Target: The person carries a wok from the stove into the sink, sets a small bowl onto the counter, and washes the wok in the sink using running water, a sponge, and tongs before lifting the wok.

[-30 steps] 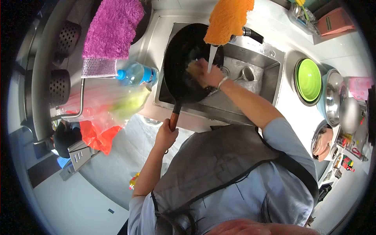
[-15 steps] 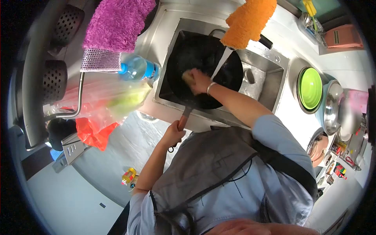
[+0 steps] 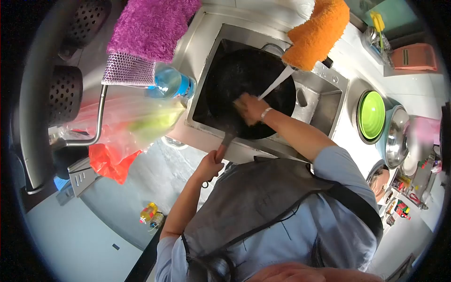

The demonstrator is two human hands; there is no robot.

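Observation:
A large black wok (image 3: pixel 235 70) lies in the steel sink (image 3: pixel 324 117). Its wooden handle is wrapped by the fingers of my left hand (image 3: pixel 209 167). Inside the wok, near its lower middle, my right hand (image 3: pixel 252 109) presses a small yellowish scrubber (image 3: pixel 238 104) on the surface; the fingers are slightly blurred and cover most of it. Water (image 3: pixel 277 82) runs from the tap beside my right hand into the wok. An orange cloth (image 3: pixel 317 37) covers the tap.
Left of the sink are a plastic bottle (image 3: pixel 171 84), clear and red bags (image 3: pixel 112 162), and a purple cloth (image 3: pixel 148 28) on a metal rail (image 3: pixel 100 115). Right of it stand a green bowl (image 3: pixel 372 113) and a steel bowl (image 3: pixel 397 138). An oil bottle (image 3: pixel 148 213) is at lower left.
My left hand has moved the wok to the right and nearer to me, over more of the sink. My right hand has moved about inside it with the scrubber. The view has also shifted.

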